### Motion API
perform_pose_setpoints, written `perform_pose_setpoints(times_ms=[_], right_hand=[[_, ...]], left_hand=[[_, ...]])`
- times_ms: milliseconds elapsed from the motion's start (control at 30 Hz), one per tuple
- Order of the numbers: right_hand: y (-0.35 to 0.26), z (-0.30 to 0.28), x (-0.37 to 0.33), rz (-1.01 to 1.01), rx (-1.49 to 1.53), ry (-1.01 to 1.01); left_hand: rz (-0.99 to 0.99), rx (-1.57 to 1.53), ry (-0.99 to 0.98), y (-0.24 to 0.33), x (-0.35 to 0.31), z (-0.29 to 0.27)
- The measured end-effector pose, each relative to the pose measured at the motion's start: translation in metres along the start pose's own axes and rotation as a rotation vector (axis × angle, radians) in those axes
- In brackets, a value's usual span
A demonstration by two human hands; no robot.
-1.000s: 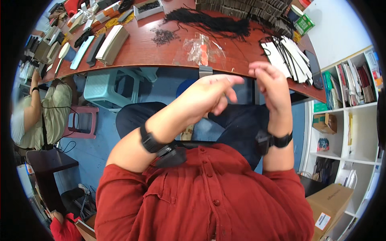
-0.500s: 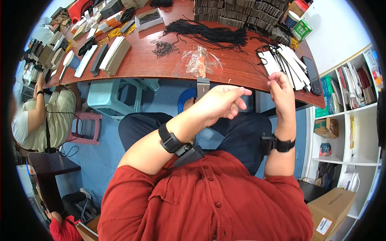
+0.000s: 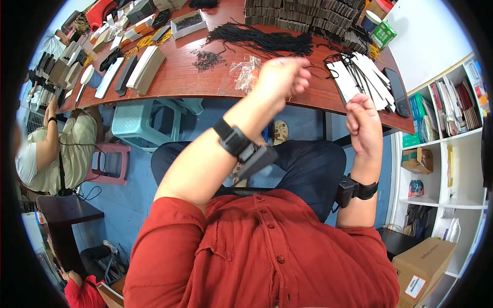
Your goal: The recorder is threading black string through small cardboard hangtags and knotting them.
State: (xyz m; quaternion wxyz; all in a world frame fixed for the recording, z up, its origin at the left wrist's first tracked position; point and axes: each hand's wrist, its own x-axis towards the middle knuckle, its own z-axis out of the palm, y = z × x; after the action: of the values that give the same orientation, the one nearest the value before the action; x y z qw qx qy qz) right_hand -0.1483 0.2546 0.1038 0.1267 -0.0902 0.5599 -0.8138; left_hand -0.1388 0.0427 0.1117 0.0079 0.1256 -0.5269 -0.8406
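My left hand (image 3: 283, 81) reaches over the table's front edge, beside a crumpled clear plastic wrapper (image 3: 243, 73). Its fingers are curled in, and whatever they may hold is hidden. Near the right end of the table, my right hand (image 3: 365, 123) is raised with thumb and fingers pinched together. Anything in that pinch is too small to make out. Just beyond it lie white strips (image 3: 343, 81) with black cords (image 3: 354, 69) across them. A long bundle of black cords (image 3: 262, 40) stretches over the table behind my left hand.
Small dark pieces (image 3: 207, 60) lie heaped left of the wrapper, near an open white box (image 3: 189, 25). Stacked brown cards (image 3: 303, 15) stand at the back. A phone (image 3: 396, 92) rests at the right edge. A co-worker (image 3: 56, 138) sits at left, near a pale blue stool (image 3: 134, 123).
My left hand has moved forward over the table, now covering the orange piece by the wrapper and the dark piece at the edge. My right hand has shifted slightly right and nearer to me.
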Motion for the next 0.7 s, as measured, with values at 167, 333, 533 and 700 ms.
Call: perform_pose_setpoints(times_ms=[167,333,533,700], right_hand=[[-0.009,-0.008,-0.007,-0.16,0.176,0.076],[-0.011,0.014,-0.03,-0.102,0.14,-0.051],[-0.002,0.036,-0.058,-0.049,-0.173,-0.151],[-0.003,0.012,-0.059,-0.467,-0.096,0.034]], left_hand=[[0.003,0.02,0.096,0.017,0.003,-0.018],[-0.085,0.414,-0.277,-0.01,-0.056,-0.005],[-0.21,-0.41,-0.289,-0.028,-0.042,0.015],[-0.1,-0.432,-0.19,-0.013,-0.023,-0.004]])
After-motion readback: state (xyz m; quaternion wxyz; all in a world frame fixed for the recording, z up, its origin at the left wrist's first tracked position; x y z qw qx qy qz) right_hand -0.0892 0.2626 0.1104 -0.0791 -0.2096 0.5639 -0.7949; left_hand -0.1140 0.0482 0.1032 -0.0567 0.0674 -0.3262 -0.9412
